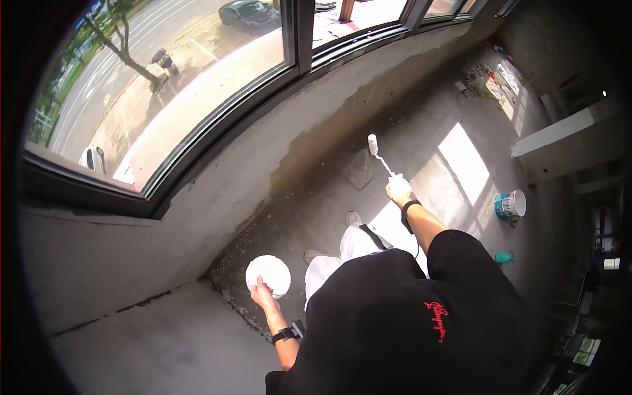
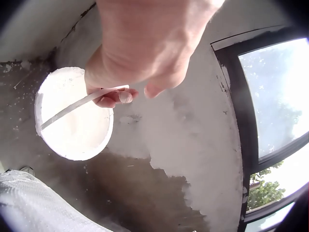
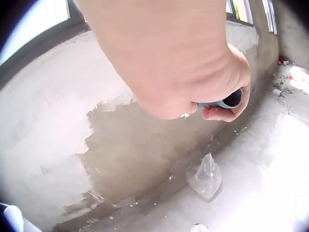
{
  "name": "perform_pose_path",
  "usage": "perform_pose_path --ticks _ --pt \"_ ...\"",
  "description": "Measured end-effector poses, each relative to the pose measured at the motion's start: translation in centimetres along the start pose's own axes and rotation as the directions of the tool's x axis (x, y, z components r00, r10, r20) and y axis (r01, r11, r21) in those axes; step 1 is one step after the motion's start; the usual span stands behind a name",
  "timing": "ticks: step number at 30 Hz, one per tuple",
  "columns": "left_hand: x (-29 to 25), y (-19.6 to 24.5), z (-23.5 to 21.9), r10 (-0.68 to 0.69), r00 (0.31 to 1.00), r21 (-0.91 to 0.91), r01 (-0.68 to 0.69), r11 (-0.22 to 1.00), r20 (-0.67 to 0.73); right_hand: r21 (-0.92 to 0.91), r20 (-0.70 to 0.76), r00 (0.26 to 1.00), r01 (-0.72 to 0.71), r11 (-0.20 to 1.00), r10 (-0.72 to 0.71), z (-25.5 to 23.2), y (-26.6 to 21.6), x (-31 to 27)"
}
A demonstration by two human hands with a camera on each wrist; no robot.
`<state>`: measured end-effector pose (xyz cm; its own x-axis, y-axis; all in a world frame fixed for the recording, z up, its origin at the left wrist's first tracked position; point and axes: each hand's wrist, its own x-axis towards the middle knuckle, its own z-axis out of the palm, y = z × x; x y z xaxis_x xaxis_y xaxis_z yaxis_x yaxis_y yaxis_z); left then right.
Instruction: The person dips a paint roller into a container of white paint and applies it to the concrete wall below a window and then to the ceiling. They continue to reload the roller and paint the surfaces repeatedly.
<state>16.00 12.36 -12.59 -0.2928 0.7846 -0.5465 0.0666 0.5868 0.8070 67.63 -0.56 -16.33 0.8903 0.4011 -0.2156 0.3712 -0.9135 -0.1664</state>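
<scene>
My left hand (image 1: 263, 293) holds a round white bucket (image 1: 276, 270) beside my legs. In the left wrist view a narrow pale strip (image 2: 72, 110) crosses the bucket's mouth, and the fingers curl round its upper end. White covers the inside of the bucket. Stretched out ahead, my right hand (image 1: 399, 189) grips a paint roller by its handle. The roller's white sleeve (image 1: 372, 145) points away from me, toward the low wall. From the right wrist only the open butt of the teal handle (image 3: 219, 104) shows inside the curled fingers; the roller head is hidden.
Pale coating covers part of the wall (image 3: 53, 130) under the windows, with bare brown below. A clear plastic bag (image 3: 205, 179) lies on the floor near the wall. A paint bucket (image 1: 510, 204) and a teal object (image 1: 505, 257) stand right. Debris (image 1: 494, 85) lies farther off.
</scene>
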Motion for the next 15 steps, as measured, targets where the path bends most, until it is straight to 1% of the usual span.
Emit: perform_pose_path --ticks 2,3,4,5,6,7,8,9,10,12,15 --pt "0.2 0.1 0.3 -0.008 0.998 0.005 0.007 1.000 0.064 -0.010 0.037 0.989 -0.145 0.989 0.145 -0.2 2.9 -1.4" --pt "0.7 -0.4 0.5 -0.013 0.998 0.026 0.011 1.000 0.066 -0.014 0.052 0.985 -0.164 0.986 0.164 -1.0 4.4 -2.6" --pt "1.0 -0.3 0.7 -0.022 0.995 0.044 0.018 0.999 0.098 -0.053 0.053 0.979 -0.194 0.980 0.197 -1.4 5.9 -3.4" --pt "2.1 -0.9 0.7 -0.043 0.994 0.080 0.035 0.996 0.098 -0.031 0.062 0.976 -0.210 0.977 0.211 -1.7 7.4 -4.4" --pt "2.4 -1.2 1.0 -0.029 0.994 0.081 0.021 0.996 0.106 -0.057 0.122 0.963 -0.235 0.970 0.240 -3.6 8.0 -5.5" --pt "3.0 -1.7 1.0 -0.045 0.990 0.084 0.033 0.996 0.136 0.042 0.065 0.943 -0.329 0.943 0.326 -1.6 10.3 -5.6" --pt "3.5 -1.7 2.0 -0.059 0.986 0.089 0.046 0.995 0.155 0.051 0.023 0.925 -0.381 0.923 0.380 0.1 12.1 -5.6" --pt "4.2 -1.2 4.6 -0.042 0.980 0.090 0.025 0.996 0.193 0.084 0.063 0.912 -0.411 0.908 0.407 -0.1 13.3 -6.2" --pt "4.4 -0.4 7.2 -0.022 0.972 0.092 0.001 0.996 0.232 0.151 0.068 0.853 -0.521 0.840 0.517 -0.7 13.9 -6.6" --pt "4.6 1.1 12.4 0.018 0.950 0.097 -0.051 0.994 0.311 0.218 0.102 0.770 -0.635 0.741 0.630 -0.4 16.1 -7.1" --pt "3.4 2.5 19.9 0.061 0.908 0.109 -0.117 0.987 0.415 0.263 0.128 0.700 -0.707 0.656 0.703 0.4 19.3 -7.6"
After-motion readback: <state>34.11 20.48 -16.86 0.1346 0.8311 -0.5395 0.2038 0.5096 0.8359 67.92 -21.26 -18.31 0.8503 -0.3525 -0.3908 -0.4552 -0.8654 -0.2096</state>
